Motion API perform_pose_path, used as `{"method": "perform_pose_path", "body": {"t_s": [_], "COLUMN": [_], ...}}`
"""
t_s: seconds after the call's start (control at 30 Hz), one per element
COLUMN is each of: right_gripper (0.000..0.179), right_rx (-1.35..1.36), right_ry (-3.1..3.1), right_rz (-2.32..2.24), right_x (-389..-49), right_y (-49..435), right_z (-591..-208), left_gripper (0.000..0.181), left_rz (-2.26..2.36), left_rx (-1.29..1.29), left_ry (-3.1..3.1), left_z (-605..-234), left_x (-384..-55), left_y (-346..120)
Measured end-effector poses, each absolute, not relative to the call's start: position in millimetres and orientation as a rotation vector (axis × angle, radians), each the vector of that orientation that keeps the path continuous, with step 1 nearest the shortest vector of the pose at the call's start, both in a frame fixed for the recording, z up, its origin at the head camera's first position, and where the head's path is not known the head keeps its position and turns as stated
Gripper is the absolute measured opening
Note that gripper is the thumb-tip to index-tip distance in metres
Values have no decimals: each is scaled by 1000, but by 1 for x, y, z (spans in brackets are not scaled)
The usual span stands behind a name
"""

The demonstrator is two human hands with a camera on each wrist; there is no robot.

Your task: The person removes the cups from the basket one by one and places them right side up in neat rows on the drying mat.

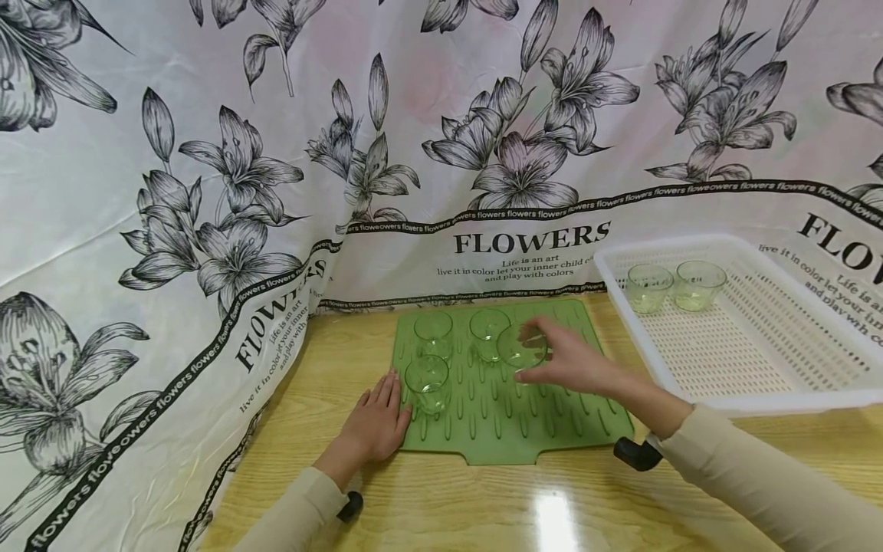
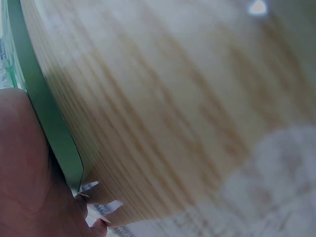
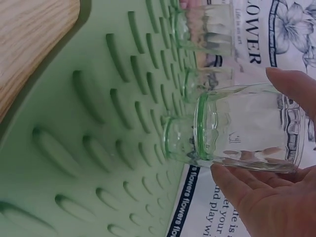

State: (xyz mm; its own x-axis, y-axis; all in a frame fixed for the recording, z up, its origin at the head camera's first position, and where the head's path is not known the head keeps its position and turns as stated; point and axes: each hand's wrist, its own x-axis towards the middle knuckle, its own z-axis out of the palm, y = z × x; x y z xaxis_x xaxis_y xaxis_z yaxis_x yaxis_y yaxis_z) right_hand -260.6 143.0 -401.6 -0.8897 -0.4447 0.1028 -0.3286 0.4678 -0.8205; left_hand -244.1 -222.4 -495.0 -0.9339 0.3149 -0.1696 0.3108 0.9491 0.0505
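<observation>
My right hand [image 1: 579, 362] holds a clear, faintly green drinking glass [image 3: 247, 131] by its sides, thumb on one side and fingers on the other. In the right wrist view a gap shows between this glass and the ribbed green drying mat [image 3: 29, 103]. Three similar glasses stand on the mat in the head view: a back-left glass [image 1: 433, 337], a front-left glass [image 1: 428, 387] and a back-middle glass [image 1: 486, 326], close beside the held one. My left hand [image 1: 375, 422] rests along the mat's left edge, fingers extended; the left wrist view shows it against the green rim [image 2: 54, 123].
A white perforated plastic basket [image 1: 679, 368] stands to the right, with two glasses [image 1: 650, 291] at its back left. Floral cloth [image 1: 386, 261] hangs behind and along the left of the wooden table [image 1: 428, 506].
</observation>
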Motion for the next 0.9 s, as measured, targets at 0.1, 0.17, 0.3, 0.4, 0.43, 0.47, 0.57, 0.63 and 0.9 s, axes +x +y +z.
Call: {"method": "perform_pose_path", "body": {"t_s": [0.1,0.17,0.3,0.4,0.43,0.47,0.57,0.63,0.9], "right_gripper": [75,75,75,73,72,72,71,71,74], "right_rx": [-674,-660,-651,-657,-663,-664,-670,-666,-664], "right_ry": [2581,2578,2561,2550,2547,2543,2549,2549,2533], "right_rz": [-1387,-1378,-1366,-1378,-1384,-1390,-1385,-1380,-1374], "right_x": [-260,-260,-260,-261,-262,-263,-264,-264,-265], "right_y": [140,138,134,131,130,129,126,123,111], "right_z": [-404,-406,-410,-414,-416,-418,-424,-427,-433], "left_gripper": [70,71,70,70,70,69,69,69,68], "left_rz": [41,42,37,44,41,45,46,37,34], "left_rx": [478,481,480,475,475,475,477,476,467], "left_ry": [2929,2929,2931,2933,2933,2931,2927,2925,2928], "left_z": [-496,-496,-497,-496,-496,-495,-493,-493,-494], "left_x": [-244,-244,-244,-243,-243,-243,-241,-241,-243], "left_y": [-222,-222,-221,-221,-221,-221,-220,-220,-220]}}
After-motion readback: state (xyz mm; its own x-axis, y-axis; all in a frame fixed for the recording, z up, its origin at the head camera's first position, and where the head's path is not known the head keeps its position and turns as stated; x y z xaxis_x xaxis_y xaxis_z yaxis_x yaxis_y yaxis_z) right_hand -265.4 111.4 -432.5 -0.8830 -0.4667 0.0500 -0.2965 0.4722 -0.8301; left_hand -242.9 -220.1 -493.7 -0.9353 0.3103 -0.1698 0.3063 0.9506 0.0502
